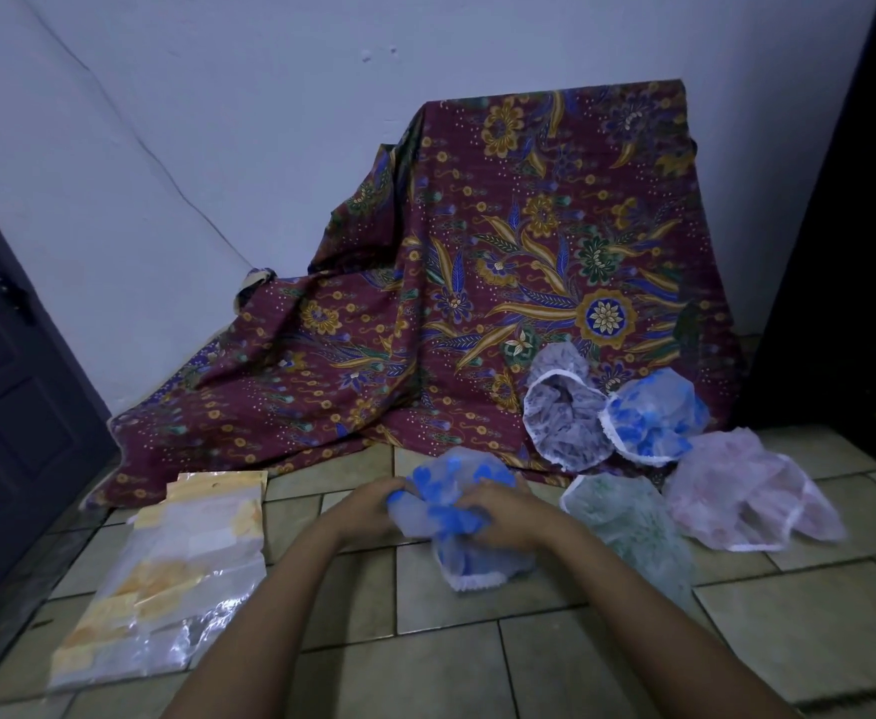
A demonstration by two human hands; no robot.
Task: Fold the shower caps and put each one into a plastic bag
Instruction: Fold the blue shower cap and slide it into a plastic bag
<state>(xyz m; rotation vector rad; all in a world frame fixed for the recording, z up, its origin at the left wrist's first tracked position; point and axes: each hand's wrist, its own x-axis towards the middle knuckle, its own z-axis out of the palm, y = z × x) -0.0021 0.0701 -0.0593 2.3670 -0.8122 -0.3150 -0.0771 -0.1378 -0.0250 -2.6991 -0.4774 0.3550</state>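
Tiled floor [477, 640] serves as my work surface, with a batik cloth [503, 262] draped behind it. Four loose shower caps [654, 422] are heaped at right and the plastic bags [166, 578] stacked at left, apparently to keep both within reach. Between them my left hand [368, 505] and right hand [503, 516] clamp curled fingers on the blue-heart shower cap [451, 516], gathering it, I judge, for folding.
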